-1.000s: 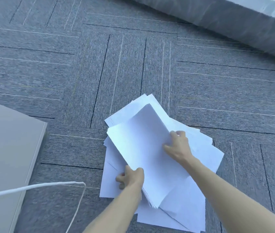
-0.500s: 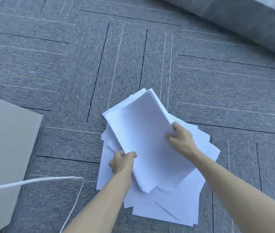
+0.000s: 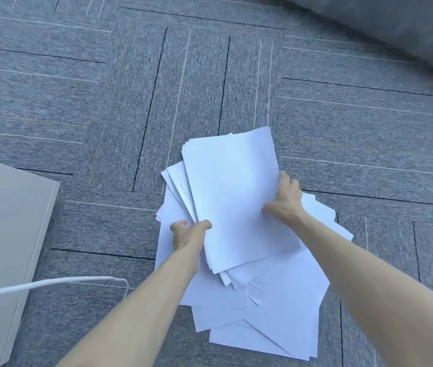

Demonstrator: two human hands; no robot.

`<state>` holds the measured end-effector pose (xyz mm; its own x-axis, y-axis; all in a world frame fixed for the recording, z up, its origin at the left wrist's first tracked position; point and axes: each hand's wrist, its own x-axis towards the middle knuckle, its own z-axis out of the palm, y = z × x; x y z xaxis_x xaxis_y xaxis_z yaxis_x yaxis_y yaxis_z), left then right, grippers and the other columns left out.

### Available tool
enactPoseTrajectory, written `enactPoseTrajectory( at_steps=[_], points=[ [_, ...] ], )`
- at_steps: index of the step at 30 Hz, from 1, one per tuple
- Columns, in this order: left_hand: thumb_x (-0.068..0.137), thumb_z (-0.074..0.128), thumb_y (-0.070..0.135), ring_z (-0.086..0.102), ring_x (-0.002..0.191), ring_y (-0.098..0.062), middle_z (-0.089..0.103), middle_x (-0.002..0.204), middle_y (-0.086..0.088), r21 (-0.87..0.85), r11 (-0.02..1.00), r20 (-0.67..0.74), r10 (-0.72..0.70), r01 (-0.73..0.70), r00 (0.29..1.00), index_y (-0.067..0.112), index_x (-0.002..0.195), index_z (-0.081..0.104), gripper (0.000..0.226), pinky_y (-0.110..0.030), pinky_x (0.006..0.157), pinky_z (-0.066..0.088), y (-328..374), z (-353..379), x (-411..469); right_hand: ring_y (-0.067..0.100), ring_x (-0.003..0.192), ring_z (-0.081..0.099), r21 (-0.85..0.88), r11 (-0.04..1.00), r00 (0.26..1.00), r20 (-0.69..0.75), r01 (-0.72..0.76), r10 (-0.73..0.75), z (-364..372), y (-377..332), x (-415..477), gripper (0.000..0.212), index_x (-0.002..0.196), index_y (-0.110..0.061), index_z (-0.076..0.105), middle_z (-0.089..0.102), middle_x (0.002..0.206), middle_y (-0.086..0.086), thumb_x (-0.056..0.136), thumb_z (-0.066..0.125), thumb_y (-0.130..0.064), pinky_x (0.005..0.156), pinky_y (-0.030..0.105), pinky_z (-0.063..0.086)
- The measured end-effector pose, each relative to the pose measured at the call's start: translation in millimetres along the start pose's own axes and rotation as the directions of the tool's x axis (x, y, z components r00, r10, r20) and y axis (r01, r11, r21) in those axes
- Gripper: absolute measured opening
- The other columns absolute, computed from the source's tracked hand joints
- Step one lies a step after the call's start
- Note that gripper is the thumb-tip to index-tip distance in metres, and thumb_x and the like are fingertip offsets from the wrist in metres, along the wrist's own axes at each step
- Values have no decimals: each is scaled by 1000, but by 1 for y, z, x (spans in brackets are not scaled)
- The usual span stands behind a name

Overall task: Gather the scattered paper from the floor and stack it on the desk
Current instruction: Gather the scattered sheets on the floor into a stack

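A bundle of white paper sheets (image 3: 232, 197) is held tilted above the grey carpet, its edges roughly lined up. My left hand (image 3: 187, 233) pinches the bundle's lower left edge. My right hand (image 3: 285, 200) grips its right edge, thumb on top. Under the bundle, more loose white sheets (image 3: 276, 316) lie fanned out in a messy pile on the floor, partly hidden by the bundle and my forearms.
A beige desk panel (image 3: 3, 242) stands at the left edge. A white cable (image 3: 51, 284) runs from it across the carpet towards my left arm. A grey ledge or wall base (image 3: 395, 30) crosses the top right. Grey carpet tiles (image 3: 104, 102) lie all around.
The held bundle has turned clockwise, now more upright, and risen off the floor pile. Both hands shifted up and right with it, and the sheets look more squared together.
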<state>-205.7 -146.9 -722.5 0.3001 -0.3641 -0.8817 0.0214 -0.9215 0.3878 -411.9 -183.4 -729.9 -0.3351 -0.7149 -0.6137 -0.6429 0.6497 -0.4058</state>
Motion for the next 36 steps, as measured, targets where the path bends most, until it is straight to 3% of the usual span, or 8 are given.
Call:
enactPoseTrajectory(
  at_steps=[3,9,14,18,22,28,33,36],
  points=[
    [78,73,18,56,82,-18,63,113,-6,-15,1000,88,16,-15,996,5,121,55,49,-24,60,39,10,8,1,34,125,45,-37,999,1000,1,-11,11,-4,1,6,75,138,-11,37,50,125,13,72,74,-12,101,40,37],
    [81,73,29,65,105,-32,63,117,-11,-119,992,196,59,-36,979,7,115,47,49,-50,92,53,26,21,-13,25,81,53,127,984,991,-53,127,-122,-10,-4,-14,12,87,-14,53,57,80,-1,85,64,-17,67,33,38],
    [87,70,22,68,99,-25,68,116,-6,-64,949,185,317,-310,930,12,118,56,36,-40,84,56,41,-14,-5,16,73,64,476,876,997,-10,72,-77,-26,17,-49,21,105,-25,55,72,91,-1,86,55,-17,67,32,55],
    [91,62,25,59,108,-23,57,128,-3,400,864,245,220,-305,944,13,131,45,45,-31,79,44,18,-43,13,20,99,72,467,878,981,194,-104,13,10,32,-75,31,113,-16,61,74,109,3,83,55,-13,89,42,59],
    [92,49,17,49,117,-26,48,134,-4,568,741,114,361,-359,925,14,126,49,35,-36,95,41,3,-65,27,21,100,69,584,797,979,202,-154,42,47,19,-92,32,114,-13,61,70,110,3,84,51,-7,81,34,58],
    [90,56,25,19,142,-28,18,154,-10,830,438,59,546,-345,835,14,134,42,48,-45,110,29,7,-98,48,24,74,44,456,877,987,103,-154,120,63,18,-93,19,104,0,44,50,86,9,86,39,-6,59,34,37],
    [82,72,32,33,132,-39,31,144,-18,848,427,53,518,-312,854,7,141,32,75,-46,107,30,30,-104,60,18,71,51,550,823,986,153,-143,69,56,41,-101,27,107,-12,53,58,91,24,84,39,-6,62,33,43],
    [81,73,34,49,118,-38,36,137,-14,861,431,41,469,-269,882,10,133,36,68,-47,103,35,37,-102,61,14,80,72,652,735,972,231,-187,42,48,51,-111,36,110,-21,61,75,96,2,91,43,2,66,25,57]
  ],
)
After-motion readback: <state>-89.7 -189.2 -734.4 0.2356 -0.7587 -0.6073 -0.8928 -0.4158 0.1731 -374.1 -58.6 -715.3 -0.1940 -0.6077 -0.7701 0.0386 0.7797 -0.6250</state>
